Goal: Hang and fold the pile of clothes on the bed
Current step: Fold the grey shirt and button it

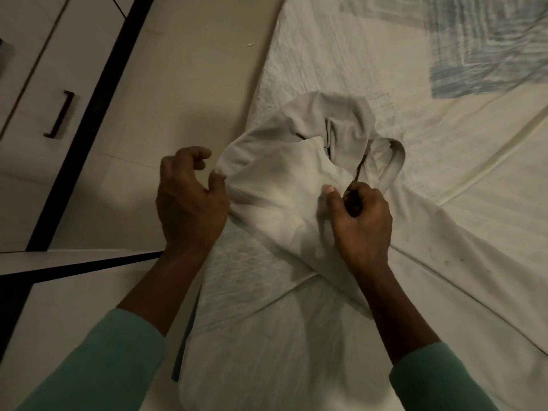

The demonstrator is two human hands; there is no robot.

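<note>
- Pale top [275, 188] is lying bunched at the near-left edge of the bed [444, 149], its neck opening facing up.
- Right hand [360, 221] is clenching round a dark rod [360, 169] at the neckline, likely a hanger's hook.
- Left hand [189, 200] is touching the top's shoulder with its thumb, fingers curled; whether it is pinching cloth cannot be told.
- Cloth is looking soft, light and limp, likely sagging wherever unsupported; shoulder seams and neckline are offering the surest holds.
</note>
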